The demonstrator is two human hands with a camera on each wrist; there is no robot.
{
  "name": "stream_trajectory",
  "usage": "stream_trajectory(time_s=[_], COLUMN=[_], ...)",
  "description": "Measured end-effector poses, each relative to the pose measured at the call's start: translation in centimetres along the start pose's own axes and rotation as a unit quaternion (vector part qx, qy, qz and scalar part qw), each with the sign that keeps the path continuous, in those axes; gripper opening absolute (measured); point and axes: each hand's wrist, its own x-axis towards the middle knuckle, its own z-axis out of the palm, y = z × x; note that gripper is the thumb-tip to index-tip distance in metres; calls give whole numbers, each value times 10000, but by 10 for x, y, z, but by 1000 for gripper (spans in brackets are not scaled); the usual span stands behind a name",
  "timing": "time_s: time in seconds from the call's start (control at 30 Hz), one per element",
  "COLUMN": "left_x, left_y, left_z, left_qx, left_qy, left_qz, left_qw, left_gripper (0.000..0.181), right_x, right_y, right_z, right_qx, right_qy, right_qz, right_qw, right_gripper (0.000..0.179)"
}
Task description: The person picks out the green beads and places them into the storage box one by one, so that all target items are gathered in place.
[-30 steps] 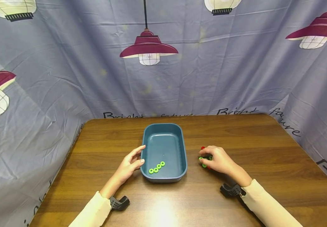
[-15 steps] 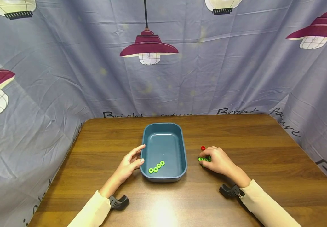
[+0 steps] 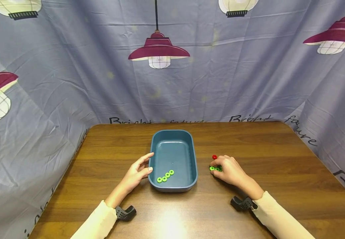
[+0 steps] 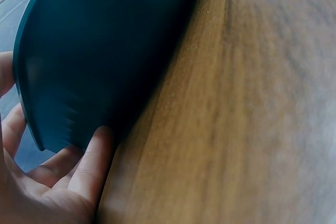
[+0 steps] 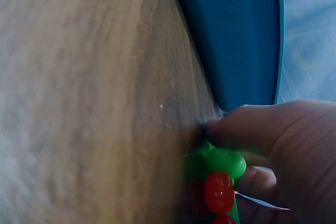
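Note:
A dark blue-green rectangular tray (image 3: 174, 149) stands mid-table with several green ring-shaped beads (image 3: 164, 179) in a slanting row near its front end. My left hand (image 3: 134, 176) touches the tray's left side, its index finger and thumb at the rim; in the left wrist view other fingers (image 4: 93, 163) lie against the outer wall. Right of the tray, my right hand (image 3: 230, 170) curls its thumb and fingers round a small pile of beads on the table. Between them show green beads (image 5: 227, 162) and red beads (image 5: 219, 192); the palm hides part of the pile.
A lone red bead (image 3: 214, 157) lies just beyond the right hand's fingers. The wooden table (image 3: 115, 142) reaches back to a grey-blue curtain (image 3: 172, 93) printed with lamps. Each wrist wears a black device (image 3: 126, 213).
The right hand has shifted slightly; the red bead beyond it shows more fully, and a red bead below its fingers has gone from sight. Left hand and tray stay put.

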Motion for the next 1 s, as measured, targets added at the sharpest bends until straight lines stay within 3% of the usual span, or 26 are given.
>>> stream_trajectory(time_s=[0.23,0.53,0.8,1.0], left_x=[-1,-1,-1,-1], left_y=[1,1,1,2], left_z=[0,0,0,0], left_qx=[-41,63,84,57], left_qy=[6,20,38,22], left_qz=[37,-9,-45,-34], left_qw=[10000,10000,9999,10000], left_gripper=[63,63,63,63], right_x=[3,20,50,69], right_y=[-2,-9,-27,-51], right_z=[0,-15,-24,-23], right_qx=[53,294,761,1142], right_qy=[-58,-202,224,202], right_qz=[-35,419,109,-35], right_qw=[10000,9985,9968,9932], right_gripper=[15,13,14,16])
